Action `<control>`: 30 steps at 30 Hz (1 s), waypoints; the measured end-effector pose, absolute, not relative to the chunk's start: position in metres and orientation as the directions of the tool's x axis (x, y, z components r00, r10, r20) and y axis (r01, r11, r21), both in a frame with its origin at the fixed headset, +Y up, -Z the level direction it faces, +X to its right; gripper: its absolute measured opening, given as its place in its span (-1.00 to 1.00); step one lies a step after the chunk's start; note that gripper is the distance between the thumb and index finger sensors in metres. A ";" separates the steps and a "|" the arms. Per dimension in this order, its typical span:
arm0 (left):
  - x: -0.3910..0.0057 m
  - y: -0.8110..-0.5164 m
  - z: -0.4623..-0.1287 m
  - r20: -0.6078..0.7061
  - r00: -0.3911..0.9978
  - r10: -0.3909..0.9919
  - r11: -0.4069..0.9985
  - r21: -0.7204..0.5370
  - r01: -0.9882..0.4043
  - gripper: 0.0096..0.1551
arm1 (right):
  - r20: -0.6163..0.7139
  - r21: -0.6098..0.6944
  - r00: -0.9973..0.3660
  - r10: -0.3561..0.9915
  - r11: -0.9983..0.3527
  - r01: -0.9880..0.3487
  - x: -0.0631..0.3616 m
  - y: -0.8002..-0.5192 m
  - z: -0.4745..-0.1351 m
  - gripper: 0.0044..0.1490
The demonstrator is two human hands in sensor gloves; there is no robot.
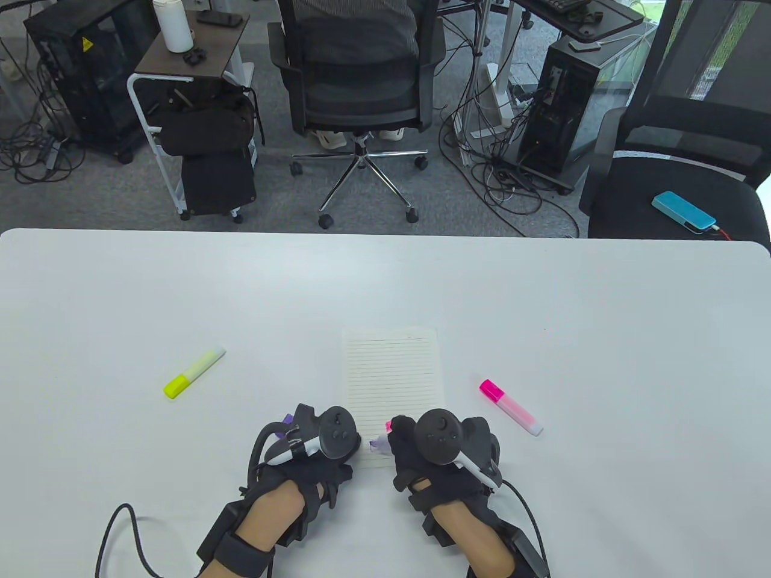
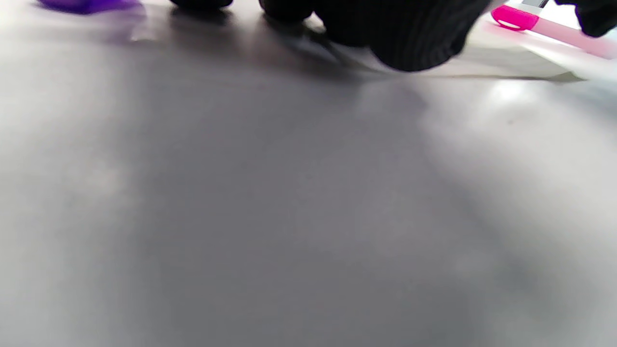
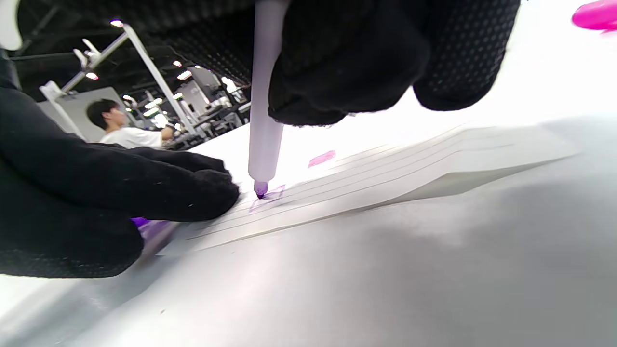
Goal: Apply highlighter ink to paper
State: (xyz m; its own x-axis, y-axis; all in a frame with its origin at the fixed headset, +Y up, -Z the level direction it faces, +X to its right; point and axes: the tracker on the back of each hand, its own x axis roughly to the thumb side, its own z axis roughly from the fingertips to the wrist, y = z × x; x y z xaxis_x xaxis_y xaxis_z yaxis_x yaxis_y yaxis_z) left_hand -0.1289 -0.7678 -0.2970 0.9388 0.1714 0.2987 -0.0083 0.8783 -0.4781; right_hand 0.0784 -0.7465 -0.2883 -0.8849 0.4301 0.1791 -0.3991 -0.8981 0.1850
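Observation:
A lined sheet of paper point(image 1: 390, 385) lies at the table's middle. My right hand point(image 1: 402, 438) grips an uncapped purple highlighter point(image 3: 264, 120) upright, with its tip touching the paper's near left corner on a faint purple mark point(image 3: 270, 197). A small pink mark point(image 3: 321, 158) lies further up the sheet. My left hand point(image 1: 337, 448) rests its fingers point(image 3: 159, 185) on the paper's left edge right beside the tip. It holds the purple cap point(image 1: 283, 431), which also shows in the left wrist view point(image 2: 87, 5) and under the hand in the right wrist view point(image 3: 144, 225).
A capped yellow highlighter point(image 1: 194, 371) lies on the table to the left. A capped pink highlighter point(image 1: 511, 407) lies just right of the paper, close to my right hand. Office chairs and computer towers stand beyond the table's far edge.

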 end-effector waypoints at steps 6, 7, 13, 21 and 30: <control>-0.129 -0.768 -0.297 0.300 0.939 0.170 0.878 -0.478 -0.006 -0.26 | 0.178 0.174 -0.882 0.436 -0.896 -0.408 0.082 -0.746 -0.289 -0.53; -0.129 -0.768 -0.297 0.300 0.939 0.170 0.878 -0.478 -0.006 -0.26 | 0.185 0.187 -0.876 0.445 -0.891 -0.413 0.082 -0.748 -0.289 -0.52; -0.129 -0.768 -0.297 0.298 0.939 0.172 0.878 -0.479 -0.008 -0.25 | 0.157 0.193 -0.882 0.443 -0.890 -0.413 0.083 -0.747 -0.289 -0.53; -0.129 -0.768 -0.297 0.299 0.939 0.170 0.878 -0.479 -0.007 -0.26 | 0.172 0.193 -0.877 0.448 -0.889 -0.416 0.078 -0.749 -0.288 -0.52; -0.129 -0.768 -0.297 0.298 0.939 0.171 0.877 -0.480 -0.007 -0.25 | 0.175 0.205 -0.868 0.465 -0.879 -0.430 0.078 -0.750 -0.288 -0.52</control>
